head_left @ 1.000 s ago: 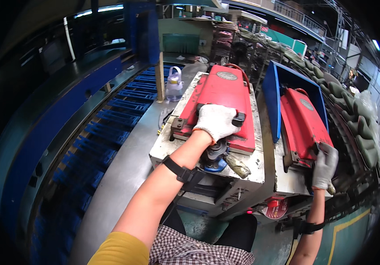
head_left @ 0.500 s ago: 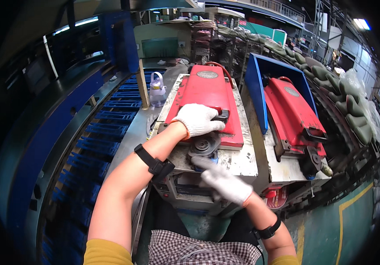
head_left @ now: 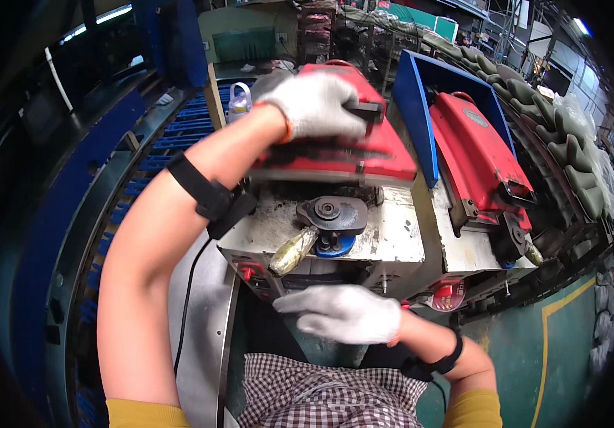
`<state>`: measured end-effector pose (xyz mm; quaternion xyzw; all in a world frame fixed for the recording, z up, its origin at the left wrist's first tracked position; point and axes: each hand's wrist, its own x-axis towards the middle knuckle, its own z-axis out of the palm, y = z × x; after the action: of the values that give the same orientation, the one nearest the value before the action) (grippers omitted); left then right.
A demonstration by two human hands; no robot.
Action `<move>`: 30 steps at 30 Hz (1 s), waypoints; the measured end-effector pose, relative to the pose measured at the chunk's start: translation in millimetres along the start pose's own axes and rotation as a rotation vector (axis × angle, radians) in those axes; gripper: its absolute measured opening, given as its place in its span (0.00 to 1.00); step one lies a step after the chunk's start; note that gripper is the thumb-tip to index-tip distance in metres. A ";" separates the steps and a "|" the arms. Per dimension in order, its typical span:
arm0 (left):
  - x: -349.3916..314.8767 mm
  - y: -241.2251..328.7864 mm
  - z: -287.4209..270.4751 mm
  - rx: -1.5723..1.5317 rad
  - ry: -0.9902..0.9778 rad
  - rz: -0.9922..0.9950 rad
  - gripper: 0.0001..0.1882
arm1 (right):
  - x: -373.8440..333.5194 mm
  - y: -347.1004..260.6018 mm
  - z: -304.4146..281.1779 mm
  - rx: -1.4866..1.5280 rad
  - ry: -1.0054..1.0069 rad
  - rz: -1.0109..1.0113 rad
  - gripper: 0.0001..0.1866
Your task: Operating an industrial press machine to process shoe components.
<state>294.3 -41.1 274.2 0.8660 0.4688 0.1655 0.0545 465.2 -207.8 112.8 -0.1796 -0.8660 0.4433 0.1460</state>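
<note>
White-cased press (head_left: 392,235), directly before the worker, with a long red lid (head_left: 385,150) above it. The lid appears tilted, its front edge apart from the casing. The left hand (head_left: 314,107), gloved and motion-blurred, has its grip wrapped about the lid's black handle (head_left: 369,112); the right hand (head_left: 342,314), also gloved, has its fingers extended, its grip holding nothing, before the casing's front. In judgement, handling the lid well calls for a full, centred hold on the handle, an even swing, and the free hand kept out of the gap beneath the front edge. The black clamp (head_left: 346,214), its wrapped lever (head_left: 294,251) pointing toward the lower left, should stand clear of the lid's path.

Containers: at right, a blue hood (head_left: 415,118) surrounds the back and sides of a second red lid (head_left: 474,150), which lies lowered. The interior beneath the tilted lid is hidden. Clear plastic sheeting (head_left: 571,118) lies beside green pads (head_left: 585,192); whether it encloses any cannot be told. A translucent handled jug (head_left: 239,105) stands beyond the left forearm, its contents indistinct.
</note>
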 end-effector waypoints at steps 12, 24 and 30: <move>29.3 -40.7 -39.8 0.507 1.117 0.494 0.29 | 132.8 84.3 -172.2 -0.756 0.552 0.503 0.43; -146.8 -60.4 105.3 -1.232 0.720 -0.214 0.34 | 122.6 83.5 -178.7 0.462 0.813 0.397 0.30; -148.2 -95.4 153.0 -2.167 0.247 -0.098 0.35 | 93.0 16.5 -103.3 1.124 0.639 0.133 0.26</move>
<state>195.2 -101.9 71.7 0.3159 0.1101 0.5738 0.7475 427.8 -84.0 166.3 -0.2520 -0.4030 0.7618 0.4402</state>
